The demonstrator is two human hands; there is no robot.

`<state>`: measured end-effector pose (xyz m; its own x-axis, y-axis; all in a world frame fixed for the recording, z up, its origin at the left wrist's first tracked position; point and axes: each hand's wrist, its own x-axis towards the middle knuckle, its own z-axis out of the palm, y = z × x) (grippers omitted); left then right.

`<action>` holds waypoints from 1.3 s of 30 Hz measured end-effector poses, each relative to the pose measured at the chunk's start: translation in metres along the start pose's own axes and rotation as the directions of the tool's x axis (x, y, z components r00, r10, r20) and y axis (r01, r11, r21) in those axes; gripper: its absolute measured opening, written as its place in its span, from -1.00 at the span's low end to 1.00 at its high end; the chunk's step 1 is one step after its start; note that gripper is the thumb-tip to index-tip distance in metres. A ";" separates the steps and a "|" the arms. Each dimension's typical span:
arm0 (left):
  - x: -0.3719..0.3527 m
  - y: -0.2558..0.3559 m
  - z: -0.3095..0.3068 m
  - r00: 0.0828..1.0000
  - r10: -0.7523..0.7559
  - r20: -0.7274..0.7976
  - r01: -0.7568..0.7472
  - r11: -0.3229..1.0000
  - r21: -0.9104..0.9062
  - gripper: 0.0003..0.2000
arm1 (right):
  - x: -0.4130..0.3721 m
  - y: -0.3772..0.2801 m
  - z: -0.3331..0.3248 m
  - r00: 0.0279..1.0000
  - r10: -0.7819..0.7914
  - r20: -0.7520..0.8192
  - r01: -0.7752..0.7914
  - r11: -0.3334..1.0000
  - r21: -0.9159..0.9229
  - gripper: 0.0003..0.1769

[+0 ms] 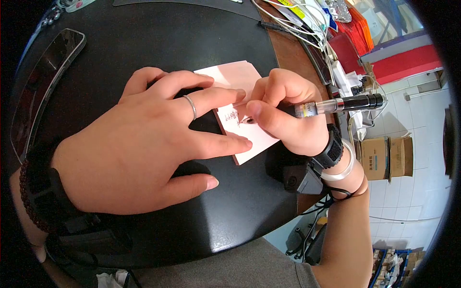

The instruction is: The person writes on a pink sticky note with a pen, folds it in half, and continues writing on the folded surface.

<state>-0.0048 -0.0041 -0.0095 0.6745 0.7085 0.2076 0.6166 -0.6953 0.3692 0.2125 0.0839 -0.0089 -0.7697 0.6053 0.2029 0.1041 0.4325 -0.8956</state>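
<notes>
A pad of pale pink note paper (pixel 257 144) lies tilted on the black desk mat, with a few lines of dark handwriting on its top sheet. Across the pad's left side my left hand (pixel 137 127) is spread flat, a thin silver ring on one finger; its fingertips press on the paper and the thumb rests on the mat. My right hand (pixel 293 117) is closed around a pen (pixel 331 106) with a clear barrel and black end. The pen's tip meets the sheet beside the writing, partly hidden by my fingers.
At the left lies a dark smartphone (pixel 45 86). White cables (pixel 312 41) and a power strip (pixel 340 77) run along the desk's right edge. Cardboard boxes (pixel 384 156) stand beyond. A small black device (pixel 303 180) is strapped at my right wrist.
</notes>
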 end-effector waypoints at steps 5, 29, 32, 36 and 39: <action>0.000 0.000 0.000 1.000 -0.005 -0.001 0.005 1.000 -0.003 -0.50 | 0.001 0.002 0.000 1.000 -0.016 -0.007 0.016 1.000 -0.013 -0.74; 0.000 -0.001 0.001 1.000 -0.002 -0.014 0.002 1.000 -0.022 -0.51 | 0.000 -0.002 0.000 0.998 0.012 -0.053 -0.015 0.999 -0.042 -0.72; 0.000 0.000 0.000 1.000 -0.004 -0.021 0.004 1.000 0.001 -0.51 | 0.000 -0.002 0.000 0.998 0.015 -0.058 -0.018 0.998 -0.060 -0.72; -0.001 -0.001 0.000 1.000 0.002 -0.024 -0.002 1.000 0.004 -0.52 | 0.000 -0.002 0.000 0.997 0.010 -0.071 -0.013 0.999 -0.042 -0.72; -0.001 -0.001 0.000 1.000 0.005 -0.028 -0.005 1.000 -0.001 -0.53 | 0.000 0.000 0.001 0.999 -0.014 -0.049 0.015 1.000 0.006 -0.73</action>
<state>-0.0058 -0.0039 -0.0103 0.6661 0.7079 0.2349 0.6125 -0.6989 0.3692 0.2120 0.0829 -0.0093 -0.7395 0.6309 0.2348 0.0889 0.4372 -0.8950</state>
